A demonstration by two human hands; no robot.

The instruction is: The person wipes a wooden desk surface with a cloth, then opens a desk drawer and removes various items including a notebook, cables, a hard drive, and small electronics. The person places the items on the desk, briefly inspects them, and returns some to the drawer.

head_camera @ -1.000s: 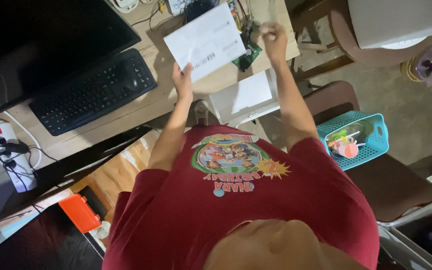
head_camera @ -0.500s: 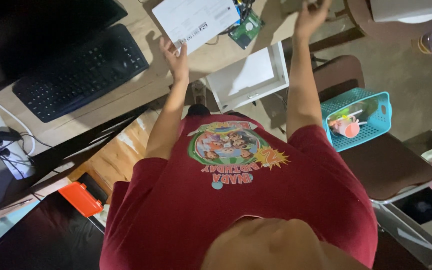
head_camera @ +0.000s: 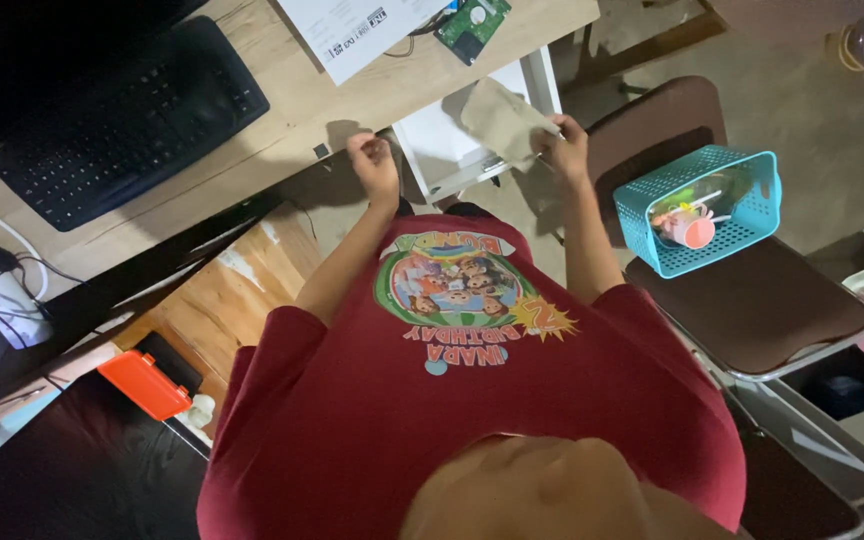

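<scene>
Sitting on the brown chair [head_camera: 752, 300] at the person's right side is a turquoise plastic basket [head_camera: 742, 228] with a lattice wall. Inside it I can see a pink cup-like thing [head_camera: 693, 230] and some small colourful items, too small to tell what they are. Under the wooden desk [head_camera: 292, 120] a white drawer [head_camera: 442, 150] stands pulled out, and its inside looks bare and white where it shows.

The right hand [head_camera: 564, 150] holds a piece of grey-beige cloth [head_camera: 502, 120] by its edge, fingers closed on it. The cloth is dull, soft and a little crumpled, with a folded corner, and it hangs just over the open drawer, between the desk edge and the chair. The left hand [head_camera: 372, 160] is closed into a loose fist near the desk edge; I cannot tell if it has anything in it.

On the desk lie a black keyboard [head_camera: 122, 110], a white paper sheet [head_camera: 352, 30] and a green circuit board [head_camera: 472, 18]. An orange box [head_camera: 145, 385] lies lower left.
</scene>
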